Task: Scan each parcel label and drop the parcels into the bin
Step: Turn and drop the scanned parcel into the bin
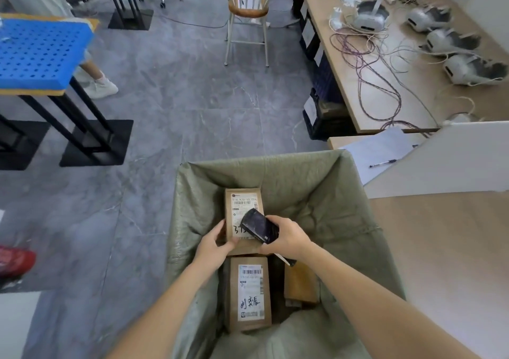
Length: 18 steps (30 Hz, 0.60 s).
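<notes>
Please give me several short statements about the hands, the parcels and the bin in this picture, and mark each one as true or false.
1. The right hand holds a dark handheld scanner. True.
2. The left hand is empty. False: it grips a brown parcel by its lower left edge.
3. The scanner is over the held parcel's label. True.
4. The bin has no parcels inside. False: a labelled parcel lies in it below the hands.
5. The bin is lined with blue plastic. False: the liner is a greenish woven sack.
</notes>
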Each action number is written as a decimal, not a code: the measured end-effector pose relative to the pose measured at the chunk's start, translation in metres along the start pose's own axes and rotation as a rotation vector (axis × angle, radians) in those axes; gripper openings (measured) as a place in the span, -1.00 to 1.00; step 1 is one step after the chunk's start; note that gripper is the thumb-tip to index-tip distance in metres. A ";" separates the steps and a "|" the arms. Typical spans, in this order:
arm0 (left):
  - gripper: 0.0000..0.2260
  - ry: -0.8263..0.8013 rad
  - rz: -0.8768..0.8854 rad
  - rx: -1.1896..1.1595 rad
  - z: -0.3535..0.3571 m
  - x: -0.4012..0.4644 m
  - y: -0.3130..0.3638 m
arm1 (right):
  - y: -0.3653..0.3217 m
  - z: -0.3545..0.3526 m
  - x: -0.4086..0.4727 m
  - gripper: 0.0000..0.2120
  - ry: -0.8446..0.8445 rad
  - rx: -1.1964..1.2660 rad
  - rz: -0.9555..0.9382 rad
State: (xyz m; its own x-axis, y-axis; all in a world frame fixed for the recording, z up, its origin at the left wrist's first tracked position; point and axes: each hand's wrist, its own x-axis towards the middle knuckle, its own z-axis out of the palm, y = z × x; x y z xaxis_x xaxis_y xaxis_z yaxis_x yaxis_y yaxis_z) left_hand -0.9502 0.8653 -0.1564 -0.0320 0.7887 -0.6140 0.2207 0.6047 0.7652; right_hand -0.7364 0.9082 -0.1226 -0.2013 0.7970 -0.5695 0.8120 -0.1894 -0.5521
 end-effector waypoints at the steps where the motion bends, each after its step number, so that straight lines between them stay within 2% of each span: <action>1: -0.36 0.000 -0.007 0.015 0.001 0.006 -0.002 | 0.000 0.003 0.005 -0.32 -0.011 -0.006 0.005; 6: -0.36 0.027 -0.087 0.060 -0.005 0.019 -0.002 | -0.006 0.008 0.015 -0.24 -0.013 -0.038 0.004; 10: -0.35 0.030 -0.080 0.072 -0.016 0.016 0.009 | -0.017 -0.001 0.009 -0.17 0.003 -0.038 -0.001; 18: -0.39 0.022 0.119 0.306 -0.016 -0.019 0.062 | -0.020 -0.047 -0.040 -0.14 0.115 0.010 0.012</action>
State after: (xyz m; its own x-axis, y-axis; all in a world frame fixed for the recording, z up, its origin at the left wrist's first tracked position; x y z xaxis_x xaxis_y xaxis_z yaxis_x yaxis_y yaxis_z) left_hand -0.9516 0.8899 -0.0944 -0.0089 0.8562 -0.5165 0.5064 0.4493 0.7360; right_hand -0.7190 0.9071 -0.0601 -0.1268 0.8553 -0.5024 0.8085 -0.2043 -0.5519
